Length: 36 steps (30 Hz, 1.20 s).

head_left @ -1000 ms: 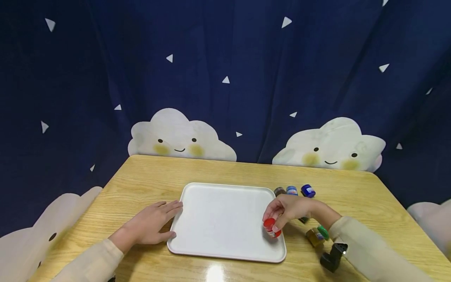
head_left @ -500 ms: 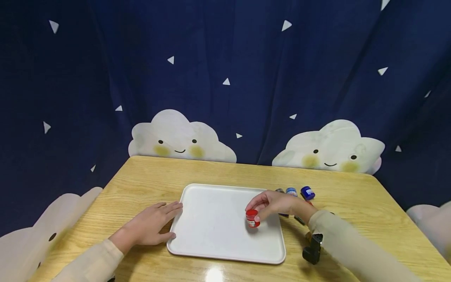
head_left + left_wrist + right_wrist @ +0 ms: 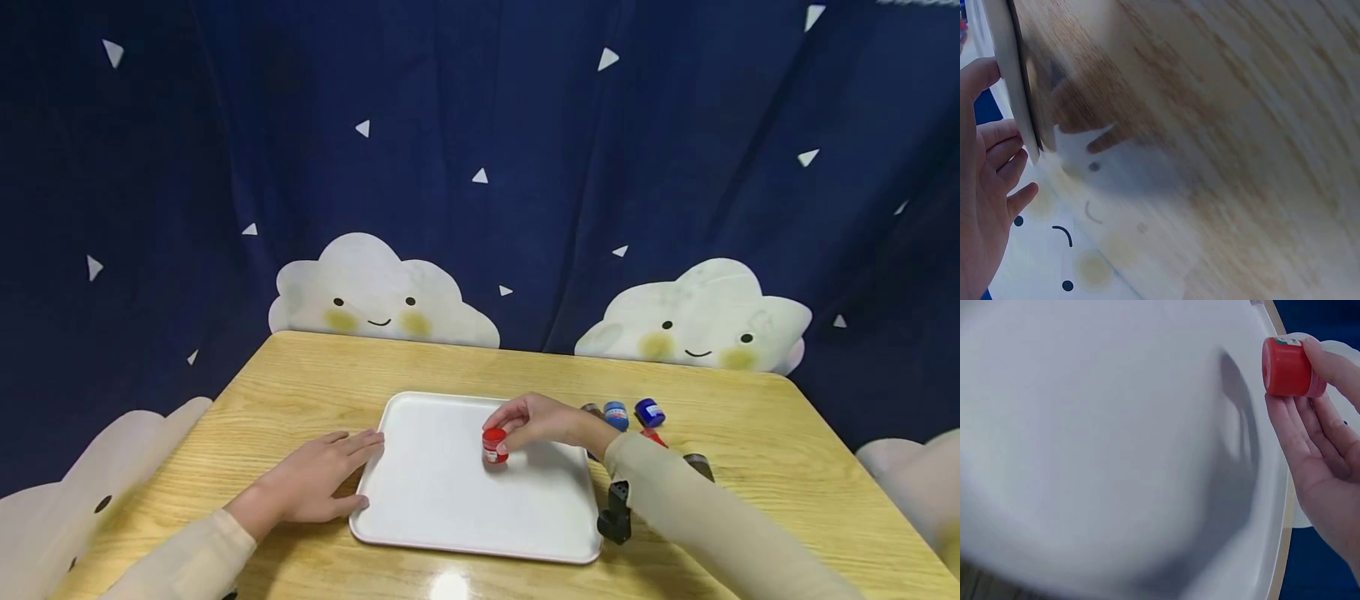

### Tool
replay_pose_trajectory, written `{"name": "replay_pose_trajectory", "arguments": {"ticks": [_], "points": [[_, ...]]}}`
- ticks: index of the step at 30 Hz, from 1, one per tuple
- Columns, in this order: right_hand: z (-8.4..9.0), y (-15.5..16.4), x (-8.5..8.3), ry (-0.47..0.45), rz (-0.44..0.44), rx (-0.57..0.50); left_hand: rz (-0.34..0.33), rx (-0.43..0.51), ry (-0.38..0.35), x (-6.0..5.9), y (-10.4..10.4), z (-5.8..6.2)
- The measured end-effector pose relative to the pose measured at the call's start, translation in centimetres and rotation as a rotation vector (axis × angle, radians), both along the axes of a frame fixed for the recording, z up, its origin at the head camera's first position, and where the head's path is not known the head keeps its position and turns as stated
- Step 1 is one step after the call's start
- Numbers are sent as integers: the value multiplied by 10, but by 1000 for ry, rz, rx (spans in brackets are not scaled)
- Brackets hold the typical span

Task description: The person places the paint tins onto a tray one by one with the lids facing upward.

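A white tray (image 3: 435, 517) lies in the middle of the wooden table (image 3: 315, 375). My right hand (image 3: 528, 419) holds a small red paint jar (image 3: 493, 445) over the tray's middle, fingers curled round its cap. In the right wrist view the red jar (image 3: 1288, 367) is pinched at my fingertips just above the tray (image 3: 1097, 444). My left hand (image 3: 318, 479) rests flat on the table with straight fingers against the tray's left edge. The left wrist view shows that hand (image 3: 985, 187) beside the tray rim (image 3: 1013, 81).
Several small paint jars stand right of the tray: a light blue one (image 3: 616, 414), a dark blue one (image 3: 649, 411) and a brown one (image 3: 697, 465). A dark blue curtain with cloud cutouts (image 3: 378, 296) backs the table.
My right hand has carried the red jar leftward from the tray's right front corner to over its middle. The left hand has stayed in place.
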State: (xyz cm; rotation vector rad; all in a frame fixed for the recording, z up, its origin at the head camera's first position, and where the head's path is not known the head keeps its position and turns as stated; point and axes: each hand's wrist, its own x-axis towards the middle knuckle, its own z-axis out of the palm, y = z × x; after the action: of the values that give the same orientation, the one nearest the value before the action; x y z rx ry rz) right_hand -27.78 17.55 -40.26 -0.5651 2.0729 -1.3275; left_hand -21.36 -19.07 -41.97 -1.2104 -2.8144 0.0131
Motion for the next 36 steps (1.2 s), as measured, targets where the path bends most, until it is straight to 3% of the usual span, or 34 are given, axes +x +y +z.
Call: {"name": "replay_pose_trajectory", "arguments": {"ticks": [21, 36], "points": [[-12, -56, -10, 100, -147, -17, 5, -5, 3, 1, 0, 0], [-19, -79, -12, 170, -189, -5, 12, 2, -3, 2, 1, 1]]}}
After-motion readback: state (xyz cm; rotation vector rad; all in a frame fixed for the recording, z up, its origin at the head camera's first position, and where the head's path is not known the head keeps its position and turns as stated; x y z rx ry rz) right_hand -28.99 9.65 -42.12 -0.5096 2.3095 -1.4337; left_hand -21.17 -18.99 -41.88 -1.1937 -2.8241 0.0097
